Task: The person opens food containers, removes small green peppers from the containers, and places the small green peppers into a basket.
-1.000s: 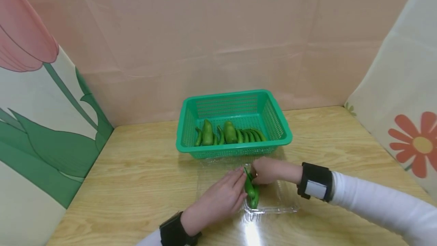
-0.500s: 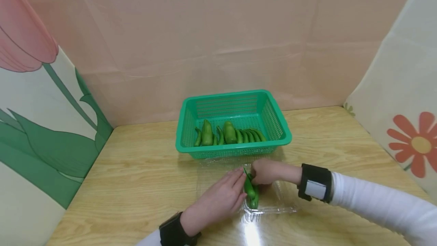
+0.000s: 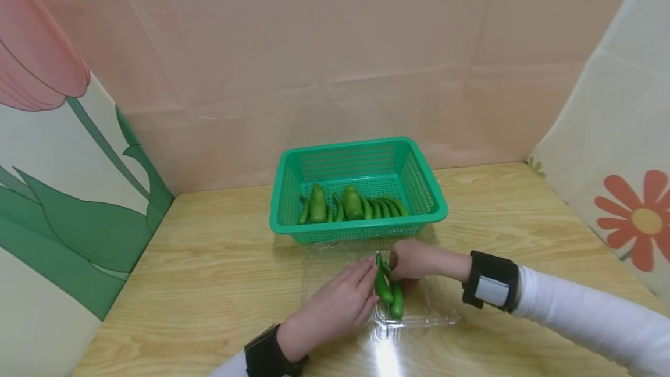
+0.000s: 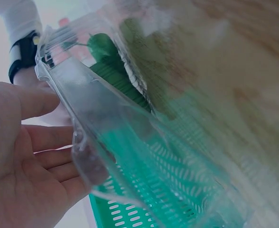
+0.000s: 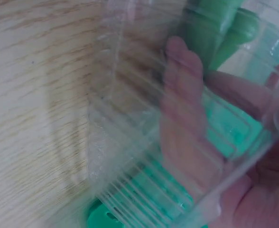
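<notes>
Two long green peppers lie side by side in a clear plastic box [image 3: 434,298], the left pepper [image 3: 384,287] tilted against the right pepper [image 3: 396,302]. My right hand [image 3: 413,259] reaches into the box and pinches the right pepper near its upper end. In the right wrist view, the fingers [image 5: 184,90] of that hand show through the clear wall. My left hand [image 3: 337,301] rests along the box's left side with fingers nearly straight, touching its rim [image 4: 78,137]. A green pepper [image 4: 104,47] shows through the plastic in the left wrist view.
Directly behind the box stands a green basket [image 3: 358,226]. Inside it are several slim green peppers [image 3: 389,208] and two thicker green vegetables [image 3: 317,205]. The box's clear lid [image 3: 319,269] lies out to the left, under my left hand. Wood-grain table [image 3: 220,260] surrounds everything.
My right hand has shifted slightly right, and the right pepper has swung right, its lower end now apart from the left pepper. The left pepper stands straighter. My left hand has stayed put.
</notes>
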Demonstrator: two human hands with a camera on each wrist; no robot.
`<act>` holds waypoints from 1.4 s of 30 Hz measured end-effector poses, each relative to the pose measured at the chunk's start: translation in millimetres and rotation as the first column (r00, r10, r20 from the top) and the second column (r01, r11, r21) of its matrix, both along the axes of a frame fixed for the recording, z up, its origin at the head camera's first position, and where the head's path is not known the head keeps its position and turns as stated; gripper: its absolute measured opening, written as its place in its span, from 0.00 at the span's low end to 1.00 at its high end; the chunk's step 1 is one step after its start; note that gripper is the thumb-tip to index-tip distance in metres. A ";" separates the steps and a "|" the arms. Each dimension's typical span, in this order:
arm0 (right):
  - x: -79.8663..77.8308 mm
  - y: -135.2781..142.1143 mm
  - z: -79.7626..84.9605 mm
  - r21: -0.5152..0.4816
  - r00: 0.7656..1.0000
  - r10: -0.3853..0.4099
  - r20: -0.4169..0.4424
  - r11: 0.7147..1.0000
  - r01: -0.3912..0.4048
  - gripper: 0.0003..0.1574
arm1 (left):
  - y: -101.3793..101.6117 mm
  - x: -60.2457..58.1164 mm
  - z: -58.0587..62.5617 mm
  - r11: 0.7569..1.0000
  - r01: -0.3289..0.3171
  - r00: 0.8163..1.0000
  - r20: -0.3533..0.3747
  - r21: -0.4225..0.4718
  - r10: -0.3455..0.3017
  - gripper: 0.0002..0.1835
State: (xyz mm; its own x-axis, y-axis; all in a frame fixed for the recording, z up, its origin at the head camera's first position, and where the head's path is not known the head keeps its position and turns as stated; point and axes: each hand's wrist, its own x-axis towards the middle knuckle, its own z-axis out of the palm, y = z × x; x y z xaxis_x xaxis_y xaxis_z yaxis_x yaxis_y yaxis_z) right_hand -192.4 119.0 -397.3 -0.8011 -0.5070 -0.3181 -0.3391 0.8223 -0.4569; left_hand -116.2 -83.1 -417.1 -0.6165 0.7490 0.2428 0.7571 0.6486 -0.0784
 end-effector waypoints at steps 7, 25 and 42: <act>0.5 3.4 0.0 -0.053 0.997 -0.075 0.022 0.996 0.076 0.08 | 0.8 -0.9 -0.1 1.000 0.002 1.000 0.003 -0.003 -0.002 0.29; -1.8 24.0 17.0 -0.255 0.984 -0.113 0.136 0.956 0.145 0.11 | 1.0 -0.6 -0.4 1.000 -0.003 1.000 0.000 -0.023 0.003 0.29; 5.1 37.9 61.2 -0.213 0.998 0.012 -0.067 0.977 -0.026 0.11 | 0.3 0.5 -0.2 1.000 0.002 1.000 0.009 0.004 -0.002 0.29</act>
